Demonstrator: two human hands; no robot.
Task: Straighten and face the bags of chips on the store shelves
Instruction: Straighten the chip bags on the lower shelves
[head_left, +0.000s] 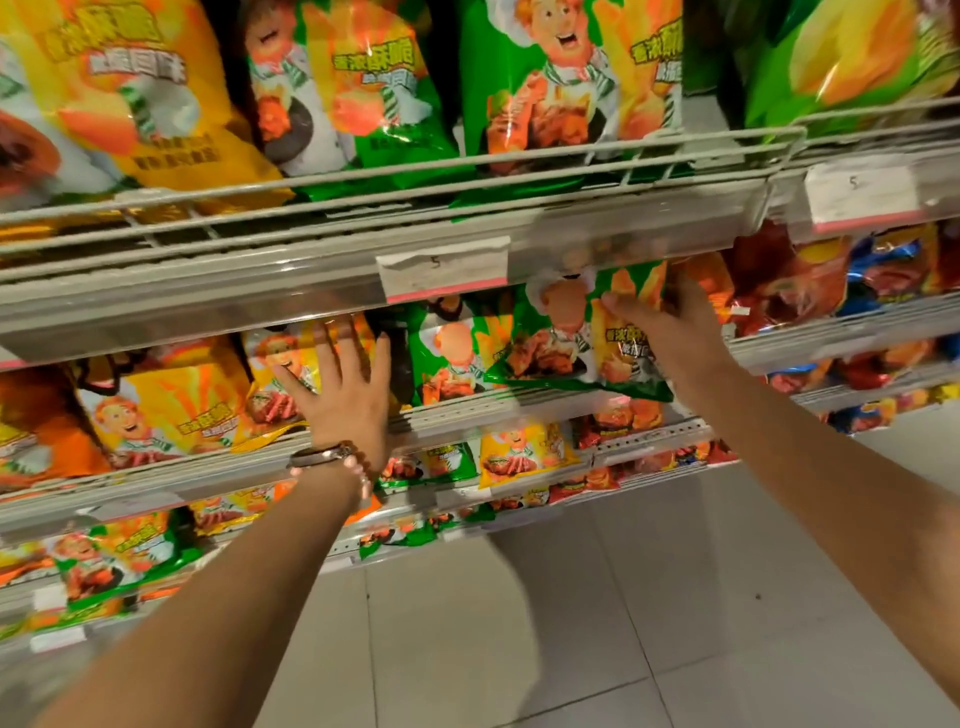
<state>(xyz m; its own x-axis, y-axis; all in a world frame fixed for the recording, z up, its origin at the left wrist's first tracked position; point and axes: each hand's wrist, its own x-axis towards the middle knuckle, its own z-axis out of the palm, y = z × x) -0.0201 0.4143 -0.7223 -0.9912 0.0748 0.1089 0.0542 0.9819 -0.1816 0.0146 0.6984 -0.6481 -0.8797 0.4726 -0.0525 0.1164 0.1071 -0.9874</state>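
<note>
Shop shelves (363, 291) hold rows of shiny chip bags. The right hand (670, 327) pinches a green bag (566, 338) by its top edge; it hangs tilted over the middle shelf. The left hand (345, 395) is spread flat against a yellow bag (280, 364).

Tiers of pale grey wire shelving (467, 171) are filling the upper and left parts of the view, stepping down toward the floor. A clear plastic strip (208, 306) is running along the front edge of the upper shelf, carrying a white price label (444, 270) with a pink lower border; a second label (862, 195) is sitting further right on the same edge. Below, light grey floor tiles (597, 623) are spreading out with thin dark joints between them. Soft light is glinting off the strip, and a dim shadow is lying across the tiles near the lowest shelf.
</note>
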